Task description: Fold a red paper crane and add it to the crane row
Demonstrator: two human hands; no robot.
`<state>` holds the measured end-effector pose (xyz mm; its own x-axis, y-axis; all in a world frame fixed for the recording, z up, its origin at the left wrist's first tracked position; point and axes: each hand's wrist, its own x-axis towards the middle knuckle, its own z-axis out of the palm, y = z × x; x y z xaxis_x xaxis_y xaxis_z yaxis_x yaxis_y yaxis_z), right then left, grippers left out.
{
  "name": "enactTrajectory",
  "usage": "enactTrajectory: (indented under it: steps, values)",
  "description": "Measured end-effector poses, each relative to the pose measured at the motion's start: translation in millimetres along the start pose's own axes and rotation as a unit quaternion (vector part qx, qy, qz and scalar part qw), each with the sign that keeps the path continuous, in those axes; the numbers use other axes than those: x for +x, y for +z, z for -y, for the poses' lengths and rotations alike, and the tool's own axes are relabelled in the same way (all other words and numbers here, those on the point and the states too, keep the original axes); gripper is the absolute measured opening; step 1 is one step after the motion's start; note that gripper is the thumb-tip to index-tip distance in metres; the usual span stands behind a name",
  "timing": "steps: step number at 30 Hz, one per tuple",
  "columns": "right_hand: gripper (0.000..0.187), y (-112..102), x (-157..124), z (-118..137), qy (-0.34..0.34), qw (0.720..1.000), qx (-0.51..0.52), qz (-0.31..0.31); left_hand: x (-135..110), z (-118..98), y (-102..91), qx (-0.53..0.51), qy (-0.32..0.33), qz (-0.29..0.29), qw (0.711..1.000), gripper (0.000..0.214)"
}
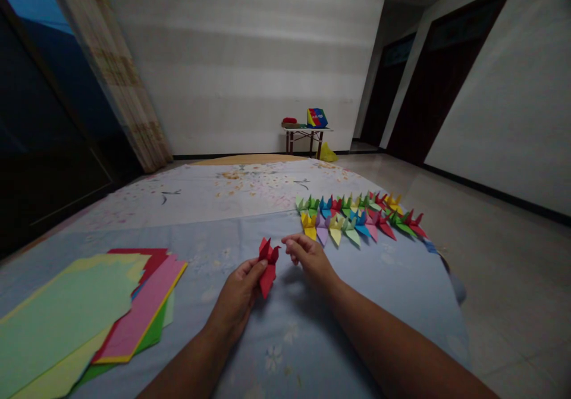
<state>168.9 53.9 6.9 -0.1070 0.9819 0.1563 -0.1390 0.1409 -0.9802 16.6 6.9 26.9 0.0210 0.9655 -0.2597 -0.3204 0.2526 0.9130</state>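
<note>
A red origami crane (268, 273) is pinched between the thumb and fingers of my left hand (243, 286), held over the blue cloth in the middle of the table. Its pointed tips stick up and one wing hangs downward. My right hand (310, 258) hovers just to the right of the crane, apart from it. Its fingers are curled, with thumb and index finger close together, and I see nothing between them. Beyond that hand, folded paper cranes (336, 229) in many colours stand in two rows on the right side of the table.
Sheets of coloured paper (66, 310) lie in a loose pile at the left. A flowered tablecloth (209, 188) covers the far half of the round table. Against the back wall stands a small table (307, 130) with a colourful box (316, 118) on it.
</note>
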Motion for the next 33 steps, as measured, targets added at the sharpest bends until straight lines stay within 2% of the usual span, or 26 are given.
enactTrajectory:
  steps: [5, 16, 33]
  values:
    - [0.025, 2.8, -5.0, 2.8, -0.04, 0.999, -0.03, 0.011, 1.8, 3.9, -2.4, -0.007, -0.002, -0.005, 1.0, 0.031]
    - [0.016, 3.3, -7.8, 1.9, -0.143, 0.976, -0.162, -0.034, 1.8, 5.9, -2.2, 0.01, -0.001, 0.015, 1.0, 0.035]
    - [0.008, 3.3, -10.4, 7.1, -0.158, 0.965, -0.205, -0.048, -2.5, 5.1, 1.3, 0.009, -0.003, 0.015, 1.0, 0.033]
